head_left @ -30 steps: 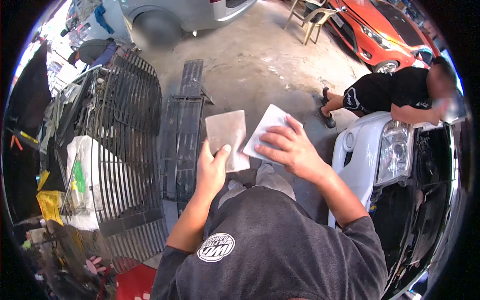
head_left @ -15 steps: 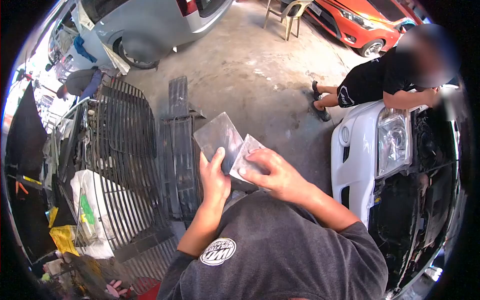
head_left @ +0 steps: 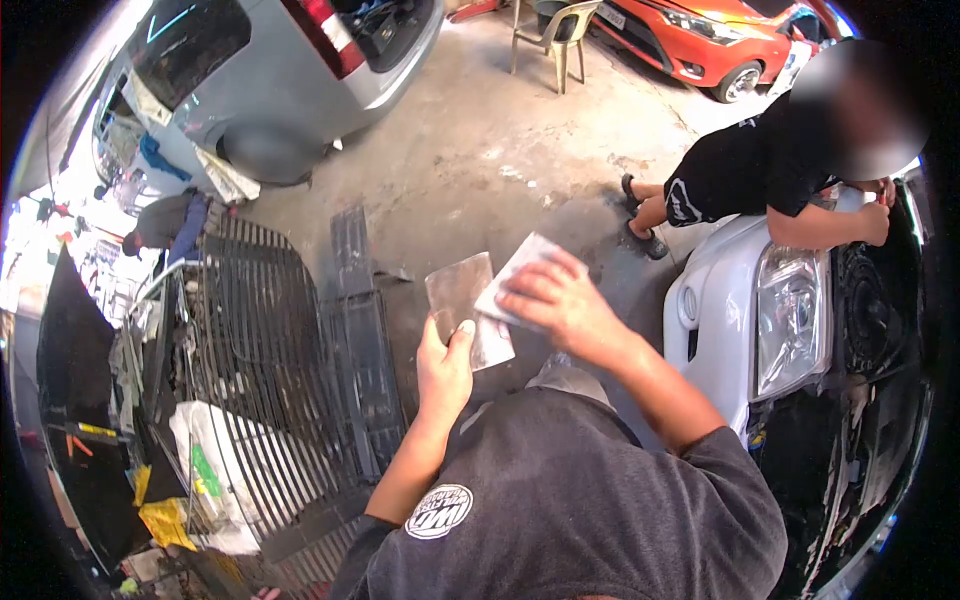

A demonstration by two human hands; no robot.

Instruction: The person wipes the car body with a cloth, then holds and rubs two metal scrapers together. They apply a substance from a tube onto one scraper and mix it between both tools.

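Observation:
My left hand (head_left: 446,372) grips a thin, shiny grey rectangular plate (head_left: 460,285) by its lower left edge, thumb on top. In my right hand (head_left: 562,308) is a pale flat square piece (head_left: 522,262); the fingers lie over its face and hide much of it. The pale piece overlaps the plate's right side in this view. I cannot tell what material the pale piece is. Both hands are raised in front of my dark shirt, above the concrete floor.
A black slatted grille (head_left: 260,330) and long dark panels (head_left: 355,370) lie at left. A white car front (head_left: 715,320) stands at right, a person (head_left: 770,165) leaning over it. Beyond are a grey van (head_left: 290,90), a chair (head_left: 560,35) and an orange car (head_left: 690,45).
My right hand has shifted up and right with the pale piece, fingers now flatter over it. The plate in my left hand has turned and moved slightly right. The view has shifted a little.

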